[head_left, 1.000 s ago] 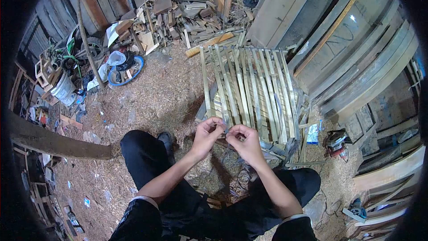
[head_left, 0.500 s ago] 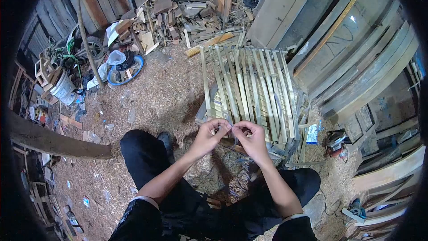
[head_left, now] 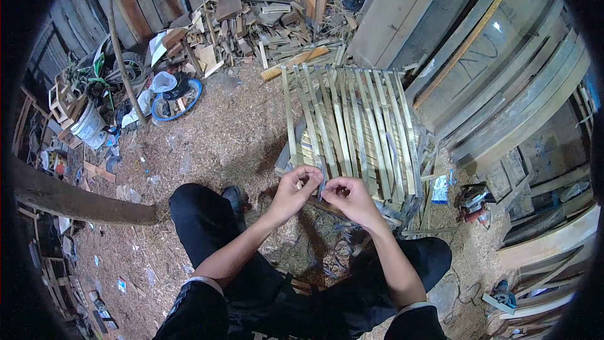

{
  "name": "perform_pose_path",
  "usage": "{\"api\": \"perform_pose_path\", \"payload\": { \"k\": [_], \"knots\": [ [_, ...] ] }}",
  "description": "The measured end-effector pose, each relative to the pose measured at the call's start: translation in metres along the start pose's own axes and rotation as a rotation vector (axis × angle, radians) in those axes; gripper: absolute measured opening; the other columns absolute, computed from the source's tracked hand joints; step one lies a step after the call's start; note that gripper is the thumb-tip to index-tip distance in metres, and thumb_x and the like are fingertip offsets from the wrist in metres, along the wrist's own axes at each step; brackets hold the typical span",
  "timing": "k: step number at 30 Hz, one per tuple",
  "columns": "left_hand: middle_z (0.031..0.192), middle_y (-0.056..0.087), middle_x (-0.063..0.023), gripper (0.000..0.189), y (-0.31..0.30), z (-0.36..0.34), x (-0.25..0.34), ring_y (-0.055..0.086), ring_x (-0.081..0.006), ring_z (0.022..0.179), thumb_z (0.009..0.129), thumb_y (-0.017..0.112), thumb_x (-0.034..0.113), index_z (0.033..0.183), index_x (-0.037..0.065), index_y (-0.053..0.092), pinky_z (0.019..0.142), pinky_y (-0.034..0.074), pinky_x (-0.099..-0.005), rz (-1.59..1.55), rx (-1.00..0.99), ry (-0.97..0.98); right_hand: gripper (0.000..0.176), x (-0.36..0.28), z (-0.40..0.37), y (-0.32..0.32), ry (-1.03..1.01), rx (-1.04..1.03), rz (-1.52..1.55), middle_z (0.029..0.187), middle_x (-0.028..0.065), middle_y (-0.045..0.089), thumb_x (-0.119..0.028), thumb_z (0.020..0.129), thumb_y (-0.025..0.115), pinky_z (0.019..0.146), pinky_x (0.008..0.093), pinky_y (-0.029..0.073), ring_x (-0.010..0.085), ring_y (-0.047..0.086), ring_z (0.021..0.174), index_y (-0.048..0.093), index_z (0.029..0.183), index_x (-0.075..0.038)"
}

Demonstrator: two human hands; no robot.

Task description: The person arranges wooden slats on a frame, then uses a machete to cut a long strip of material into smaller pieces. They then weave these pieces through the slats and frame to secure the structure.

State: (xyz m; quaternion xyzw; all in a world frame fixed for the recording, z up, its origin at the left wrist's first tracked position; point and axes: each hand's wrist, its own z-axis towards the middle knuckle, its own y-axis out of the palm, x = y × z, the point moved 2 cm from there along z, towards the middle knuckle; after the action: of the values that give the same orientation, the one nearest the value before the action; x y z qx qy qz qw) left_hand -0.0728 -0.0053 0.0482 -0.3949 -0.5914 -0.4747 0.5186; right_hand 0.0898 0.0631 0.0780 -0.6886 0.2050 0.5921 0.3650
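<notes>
My left hand point(head_left: 296, 194) is closed in a pinch, thumb against fingers, just in front of the near edge of a stack of thin wooden strips point(head_left: 358, 126). Close on its right, my right hand point(head_left: 352, 200) is pinched as well, its fingertips a small gap from those of the left. Whatever sits between the fingertips is too small to make out. The strips lie side by side, pointing away from me, on top of more wood.
Scrap wood point(head_left: 239, 31) is heaped at the back wall. A blue basin point(head_left: 196, 97) and a white bucket point(head_left: 89, 127) stand at the left. A thick beam point(head_left: 82, 200) juts in from the left. Boards point(head_left: 402, 12) lean at the right, near a red tool point(head_left: 481, 215).
My hands have moved slightly apart; their fingertips were together before. The right hand is a little lower. The strips have not moved.
</notes>
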Motion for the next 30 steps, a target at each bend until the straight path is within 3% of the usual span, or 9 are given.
{"api": "perform_pose_path", "payload": {
  "k": [7,9,13,15,17,20,22,27,30],
  "knots": [
    [0.098,0.07,-0.0001,0.018,-0.002,0.0,0.006,0.06,-0.0067,0.086,0.097,0.068,0.016,0.108,0.001,0.069,0.079,0.048,-0.0246,-0.037,-0.068,-0.056,0.016,0.004,0.001,-0.001,0.026,0.073,0.063,0.08,-0.0016,0.069,-0.014,0.09,0.074,0.06,0.023,0.042,0.0037,0.053,0.067,0.074,0.097,0.0],
    [0.099,0.072,-0.0018,0.017,-0.001,0.0,0.008,0.062,-0.0068,0.088,0.095,0.07,0.015,0.106,0.001,0.072,0.08,0.049,-0.0243,0.102,-0.104,0.05,0.017,0.004,0.001,-0.003,0.017,0.114,0.123,0.081,-0.0013,0.069,-0.014,0.091,0.074,0.06,0.0229,0.042,0.0037,0.053,0.068,0.073,0.098,0.001],
    [0.095,0.073,-0.0031,0.016,-0.002,-0.001,0.014,0.063,-0.0069,0.086,0.094,0.072,0.014,0.102,0.001,0.074,0.078,0.049,-0.0238,0.152,-0.103,0.078,0.015,-0.004,0.001,-0.006,0.051,0.14,0.201,0.084,-0.001,0.068,-0.012,0.093,0.071,0.063,0.0217,0.044,0.0037,0.056,0.072,0.073,0.098,0.002],
    [0.091,0.073,-0.0034,0.015,-0.002,-0.003,0.017,0.064,-0.0075,0.084,0.093,0.071,0.013,0.102,0.001,0.075,0.078,0.05,-0.0238,0.136,-0.125,-0.022,0.014,-0.004,0.001,-0.007,0.041,0.139,0.201,0.084,-0.001,0.068,-0.011,0.094,0.07,0.064,0.0211,0.045,0.0036,0.057,0.074,0.072,0.098,0.002],
    [0.091,0.074,-0.0036,0.017,-0.002,-0.002,0.014,0.064,-0.0076,0.083,0.094,0.072,0.014,0.103,0.0,0.075,0.078,0.05,-0.024,0.077,-0.11,-0.022,0.015,0.0,0.001,-0.009,0.109,0.091,0.202,0.094,0.0034,0.07,-0.007,0.094,0.069,0.075,0.0219,0.05,0.0064,0.062,0.083,0.069,0.104,0.003],
    [0.092,0.074,-0.0043,0.018,-0.003,-0.002,0.008,0.065,-0.008,0.085,0.094,0.072,0.015,0.104,0.0,0.074,0.08,0.051,-0.0244,-0.011,-0.075,-0.065,0.013,-0.005,0.002,-0.005,0.05,0.146,0.288,0.084,-0.0009,0.067,-0.011,0.093,0.072,0.065,0.0214,0.045,0.0043,0.057,0.075,0.071,0.098,0.001],
    [0.094,0.075,-0.0048,0.019,-0.003,-0.003,0.002,0.066,-0.0081,0.086,0.095,0.072,0.015,0.105,0.0,0.074,0.08,0.052,-0.0247,-0.039,-0.051,-0.106,0.015,-0.008,0.002,-0.003,0.068,0.141,0.281,0.085,-0.0004,0.067,-0.012,0.093,0.072,0.066,0.0216,0.046,0.0048,0.059,0.076,0.071,0.098,0.001],
    [0.096,0.075,-0.0061,0.018,-0.001,-0.001,-0.001,0.067,-0.0084,0.088,0.095,0.072,0.012,0.108,0.001,0.074,0.082,0.052,-0.0254,-0.011,-0.01,0.007,0.017,0.0,0.002,0.0,0.081,0.15,0.243,0.087,0.0019,0.069,-0.014,0.094,0.073,0.07,0.0218,0.05,0.0061,0.063,0.078,0.071,0.1,0.002],
    [0.097,0.075,-0.0065,0.017,0.001,-0.001,-0.001,0.067,-0.0088,0.089,0.095,0.071,0.011,0.107,0.0,0.074,0.083,0.052,-0.0256,-0.097,-0.027,-0.045,0.019,-0.009,0.002,-0.002,0.04,0.129,0.317,0.088,0.0029,0.07,-0.014,0.094,0.073,0.071,0.0218,0.051,0.0066,0.064,0.079,0.071,0.102,0.003]
  ]
}}
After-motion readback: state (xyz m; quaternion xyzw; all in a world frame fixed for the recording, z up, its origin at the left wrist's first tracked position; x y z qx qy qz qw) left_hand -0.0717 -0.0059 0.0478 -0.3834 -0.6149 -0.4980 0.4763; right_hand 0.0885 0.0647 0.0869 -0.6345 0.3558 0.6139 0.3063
